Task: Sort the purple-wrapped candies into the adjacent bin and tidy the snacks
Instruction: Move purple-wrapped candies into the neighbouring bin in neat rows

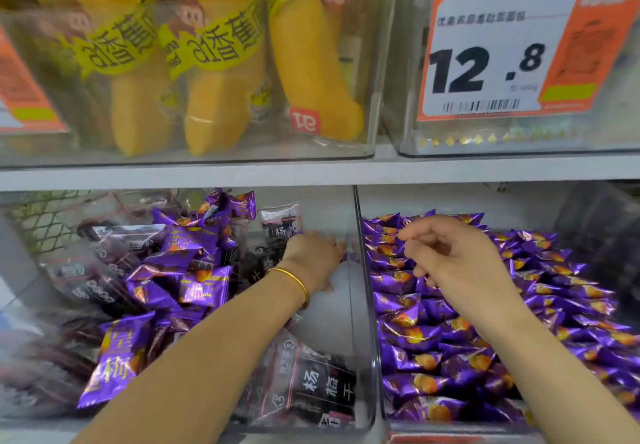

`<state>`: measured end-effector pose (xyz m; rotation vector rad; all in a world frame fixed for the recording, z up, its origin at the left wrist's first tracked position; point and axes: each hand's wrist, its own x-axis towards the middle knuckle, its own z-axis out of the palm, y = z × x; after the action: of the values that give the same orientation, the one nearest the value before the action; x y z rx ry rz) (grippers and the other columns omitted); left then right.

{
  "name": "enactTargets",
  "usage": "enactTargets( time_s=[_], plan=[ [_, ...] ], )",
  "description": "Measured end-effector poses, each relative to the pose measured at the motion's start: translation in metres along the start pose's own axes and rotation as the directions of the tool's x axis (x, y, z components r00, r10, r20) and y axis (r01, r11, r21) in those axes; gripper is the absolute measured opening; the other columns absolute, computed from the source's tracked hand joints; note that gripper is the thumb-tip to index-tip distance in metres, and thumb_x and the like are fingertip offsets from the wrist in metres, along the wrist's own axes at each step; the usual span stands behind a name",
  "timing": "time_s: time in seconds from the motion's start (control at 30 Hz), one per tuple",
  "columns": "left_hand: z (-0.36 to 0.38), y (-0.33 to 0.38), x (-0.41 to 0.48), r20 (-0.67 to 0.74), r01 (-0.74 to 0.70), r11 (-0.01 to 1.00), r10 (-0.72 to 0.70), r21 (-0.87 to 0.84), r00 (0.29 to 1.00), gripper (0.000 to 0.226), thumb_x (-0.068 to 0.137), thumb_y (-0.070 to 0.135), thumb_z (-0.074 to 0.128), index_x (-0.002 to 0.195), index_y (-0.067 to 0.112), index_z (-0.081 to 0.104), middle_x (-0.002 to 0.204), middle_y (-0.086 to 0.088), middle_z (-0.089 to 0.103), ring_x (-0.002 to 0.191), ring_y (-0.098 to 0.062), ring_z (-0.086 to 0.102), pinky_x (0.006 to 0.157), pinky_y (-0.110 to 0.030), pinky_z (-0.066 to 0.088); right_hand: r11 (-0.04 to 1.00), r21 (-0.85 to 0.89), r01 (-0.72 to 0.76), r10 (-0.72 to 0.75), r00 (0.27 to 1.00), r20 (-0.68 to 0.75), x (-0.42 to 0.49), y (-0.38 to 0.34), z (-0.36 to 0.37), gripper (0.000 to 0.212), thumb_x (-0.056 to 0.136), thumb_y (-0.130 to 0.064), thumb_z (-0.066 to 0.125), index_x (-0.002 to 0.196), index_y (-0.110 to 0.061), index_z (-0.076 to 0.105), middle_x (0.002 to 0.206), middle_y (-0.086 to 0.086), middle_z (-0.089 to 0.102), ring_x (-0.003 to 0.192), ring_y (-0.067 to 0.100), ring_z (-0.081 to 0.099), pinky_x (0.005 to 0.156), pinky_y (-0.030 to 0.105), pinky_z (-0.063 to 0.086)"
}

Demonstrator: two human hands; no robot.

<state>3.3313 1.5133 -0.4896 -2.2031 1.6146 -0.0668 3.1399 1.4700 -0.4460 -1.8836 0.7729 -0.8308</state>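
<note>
Two clear bins sit side by side on the lower shelf. The left bin (363, 391) holds purple-wrapped candies (204, 288) mixed with dark plum-snack packets (311, 381). The right bin (450, 426) is full of purple candies (433, 336). My left hand (313, 258), with a gold bangle on the wrist, reaches deep into the left bin beside the clear divider (358, 236). Its fingers point down and are hidden, with a sliver of purple at their tips. My right hand (450, 256) hovers over the right bin with fingers loosely curled and nothing in them.
A shelf board (311, 172) runs just above the bins. On it stand a clear box of yellow banana-shaped snacks (221, 73) and another box with an orange 12.8 price tag (502, 56). A dark object (602, 236) sits at the far right.
</note>
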Motion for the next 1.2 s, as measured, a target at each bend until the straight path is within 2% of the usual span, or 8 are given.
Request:
enactTargets(
  time_s=[0.3,0.4,0.53,0.67,0.77,0.9,1.07,1.2],
  plan=[
    [0.005,0.001,-0.008,-0.069,-0.016,0.999,0.014,-0.038,0.998,0.037,0.089,0.004,0.05,0.124,0.016,0.05,0.116,-0.009,0.052,0.106,-0.035,0.056,0.07,-0.038,0.044,1.0,-0.012,0.011,-0.01,1.0,0.019,-0.004,0.004,0.002,0.019,0.089,-0.004,0.056,0.091,-0.021,0.065,0.078,-0.002,0.065,0.054,0.0,0.059,0.048,0.007,0.042],
    [0.007,-0.012,-0.015,-0.171,-0.081,0.955,0.032,-0.287,0.985,0.035,0.083,0.006,0.056,0.116,0.016,0.055,0.113,-0.008,0.054,0.104,-0.031,0.056,0.079,-0.037,0.047,1.0,0.006,0.015,-0.015,1.0,0.021,-0.007,0.003,0.004,0.022,0.089,-0.004,0.056,0.087,-0.024,0.064,0.078,0.001,0.065,0.053,0.0,0.057,0.049,0.008,0.042],
    [-0.007,-0.029,-0.045,-0.34,-0.193,0.55,-0.178,-0.813,0.923,0.029,0.078,0.005,0.066,0.105,0.014,0.064,0.104,-0.003,0.063,0.1,-0.02,0.059,0.085,-0.025,0.044,0.999,0.018,0.045,-0.045,0.999,0.007,-0.011,0.001,0.005,0.027,0.089,-0.003,0.055,0.083,-0.028,0.063,0.079,0.001,0.065,0.053,0.002,0.057,0.052,0.011,0.045],
    [-0.022,-0.032,-0.089,-0.327,-0.31,0.11,-0.415,-0.944,0.849,0.031,0.078,-0.001,0.067,0.095,0.025,0.065,0.095,0.002,0.064,0.087,-0.012,0.059,0.084,-0.024,0.047,0.989,0.102,0.111,-0.106,0.993,-0.047,-0.018,-0.012,0.016,0.027,0.088,-0.003,0.056,0.082,-0.029,0.063,0.081,0.004,0.065,0.061,0.009,0.057,0.054,0.013,0.045],
    [-0.034,-0.027,-0.112,-0.339,-0.395,-0.025,-0.462,-0.919,0.819,0.032,0.079,-0.001,0.067,0.097,0.025,0.064,0.097,-0.001,0.067,0.088,-0.017,0.062,0.086,-0.034,0.051,0.968,0.07,0.242,-0.24,0.97,-0.034,-0.03,-0.024,0.028,0.011,0.085,-0.025,0.061,0.089,-0.036,0.06,0.089,-0.005,0.062,0.076,0.008,0.058,0.065,0.015,0.046],
    [-0.04,-0.016,-0.127,-0.303,-0.453,-0.207,-0.504,-0.867,0.809,0.029,0.079,0.0,0.068,0.099,0.021,0.065,0.092,0.003,0.07,0.093,-0.019,0.064,0.079,-0.032,0.052,0.905,-0.064,0.42,-0.406,0.9,0.16,-0.047,-0.031,0.041,0.038,0.074,-0.055,0.056,0.107,-0.037,0.056,0.102,-0.019,0.054,0.091,0.002,0.053,0.077,0.009,0.039],
    [-0.04,-0.01,-0.128,-0.171,-0.335,-0.426,-0.379,-0.841,0.91,0.021,0.078,0.009,0.07,0.096,0.019,0.065,0.09,-0.003,0.066,0.078,-0.017,0.063,0.064,-0.03,0.053,0.922,0.053,0.384,-0.388,0.918,0.083,-0.047,-0.034,0.041,0.023,0.081,-0.046,0.06,0.1,-0.034,0.062,0.096,-0.018,0.061,0.084,0.004,0.06,0.071,0.011,0.042],
    [-0.046,-0.009,-0.13,-0.071,-0.195,-0.534,-0.244,-0.823,0.967,0.007,0.087,0.018,0.06,0.082,0.021,0.064,0.077,0.0,0.063,0.053,-0.007,0.058,0.051,-0.021,0.051,0.91,0.343,0.232,-0.236,0.971,-0.031,-0.042,-0.037,0.039,0.013,0.092,-0.02,0.05,0.099,-0.026,0.06,0.085,-0.003,0.07,0.067,0.011,0.068,0.063,0.017,0.05]
  ],
)
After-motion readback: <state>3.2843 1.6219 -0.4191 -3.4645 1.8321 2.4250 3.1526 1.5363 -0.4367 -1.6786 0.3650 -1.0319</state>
